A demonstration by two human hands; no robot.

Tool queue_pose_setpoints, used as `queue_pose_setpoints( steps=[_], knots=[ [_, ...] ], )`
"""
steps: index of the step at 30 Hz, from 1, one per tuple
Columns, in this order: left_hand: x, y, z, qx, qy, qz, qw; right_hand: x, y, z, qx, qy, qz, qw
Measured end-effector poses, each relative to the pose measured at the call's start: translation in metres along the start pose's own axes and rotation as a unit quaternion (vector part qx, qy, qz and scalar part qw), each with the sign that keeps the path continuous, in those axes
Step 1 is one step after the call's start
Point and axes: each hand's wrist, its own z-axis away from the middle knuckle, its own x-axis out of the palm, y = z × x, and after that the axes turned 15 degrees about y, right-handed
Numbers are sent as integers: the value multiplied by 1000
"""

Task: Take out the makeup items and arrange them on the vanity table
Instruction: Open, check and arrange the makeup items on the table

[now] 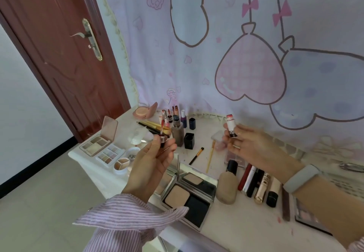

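Note:
My left hand (155,157) pinches a lip-gloss wand cap (162,139), its red applicator tip pointing up. My right hand (250,145) grips the matching lip-gloss tube (230,124), held upright above the vanity table (242,226). Both hands hover over the table, apart from each other. Below them lie an open powder compact (189,194), a beige foundation bottle (226,186) on its side and a row of lipsticks and tubes (258,184). Open eyeshadow palettes (98,143) sit at the table's left end.
Small bottles and brushes (177,123) stand at the back by a pink compact (143,111). Two loose brushes (202,155) lie mid-table. A cartoon cloth (236,54) hangs behind; a brown door (59,54) is at the left. A palette (307,214) lies at the right edge.

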Motion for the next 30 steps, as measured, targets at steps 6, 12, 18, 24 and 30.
queue_pose_setpoints(
  steps=[6,12,18,24,30],
  knots=[
    [9,4,-15,45,0,-25,999,20,11,-47,-149,81,285,944],
    [8,7,-41,89,1,-89,992,32,35,-120,-273,85,521,804],
    [2,3,-64,119,1,-152,981,39,57,-168,-312,113,595,732],
    [0,2,-70,182,64,-198,961,39,60,-176,-288,107,628,715],
    [-1,3,-68,159,60,-159,973,43,47,-131,-365,143,492,777]
  ],
)
